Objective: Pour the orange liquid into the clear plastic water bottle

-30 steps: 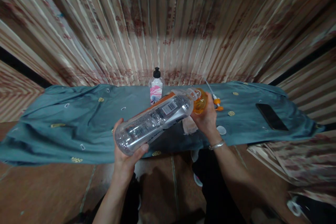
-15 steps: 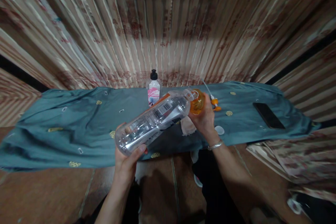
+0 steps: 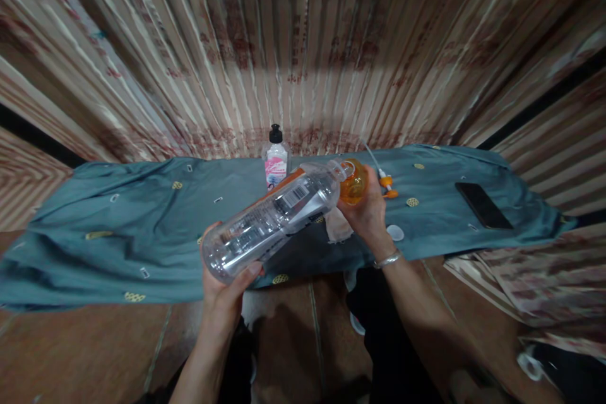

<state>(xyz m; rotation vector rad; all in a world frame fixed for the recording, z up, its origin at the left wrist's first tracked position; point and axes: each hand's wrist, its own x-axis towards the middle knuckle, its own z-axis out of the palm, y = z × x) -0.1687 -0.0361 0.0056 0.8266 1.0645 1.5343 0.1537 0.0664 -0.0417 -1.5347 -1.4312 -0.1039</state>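
Holding a large clear bottle (image 3: 279, 218) aslant above the cloth-covered table (image 3: 142, 202) in the left hand (image 3: 225, 281), with a grip closed around its base end and the thumb on its near side. Gripping a small amber bottle (image 3: 355, 188) in the right hand (image 3: 370, 209), with fingers wrapped around it, and wearing a silvery bracelet (image 3: 388, 259) at that wrist. Pointing the clear bottle's neck rightward and away from the body, right at the mouth of the amber bottle; impossible to tell whether touching. With a black-capped bottle (image 3: 276, 164) upright beyond, its foot partly hidden. With an orange-and-white pump (image 3: 386, 181) lying just past the right hand, a round white lid (image 3: 394, 233) near the wrist, and a pale item (image 3: 338, 230), too unclear to name, partly hidden below. With a dark phone (image 3: 483, 205) lying well apart, far to the right.
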